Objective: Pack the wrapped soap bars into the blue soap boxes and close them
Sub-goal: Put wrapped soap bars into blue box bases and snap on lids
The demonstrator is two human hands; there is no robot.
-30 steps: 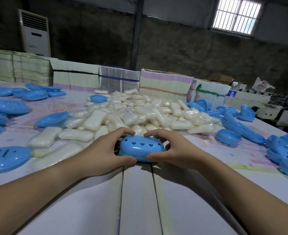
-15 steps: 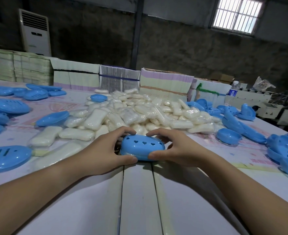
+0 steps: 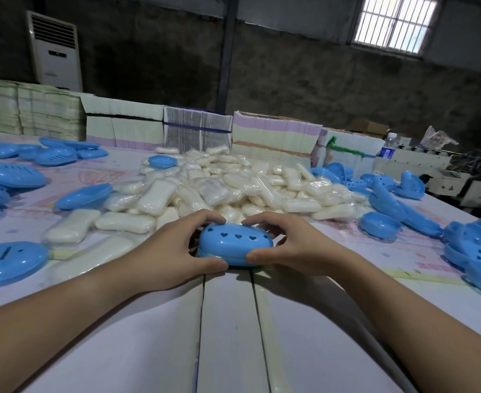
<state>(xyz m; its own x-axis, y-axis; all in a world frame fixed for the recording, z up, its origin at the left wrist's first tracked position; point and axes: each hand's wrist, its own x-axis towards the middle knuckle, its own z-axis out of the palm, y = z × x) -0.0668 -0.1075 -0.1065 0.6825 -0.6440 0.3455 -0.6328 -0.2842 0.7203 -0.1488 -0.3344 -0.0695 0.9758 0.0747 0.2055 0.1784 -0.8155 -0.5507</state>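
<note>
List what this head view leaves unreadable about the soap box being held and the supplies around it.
- Contents of the blue soap box: hidden by its closed lid, head view.
- Its far-side seam: covered by the left hand and right hand.
- Water bottle label text: too small.
- Blue lid at the left: cut off by the frame edge.

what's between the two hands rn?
In the head view, the closed blue soap box with heart-shaped holes sits between the left hand and right hand; both grip its ends.
</note>
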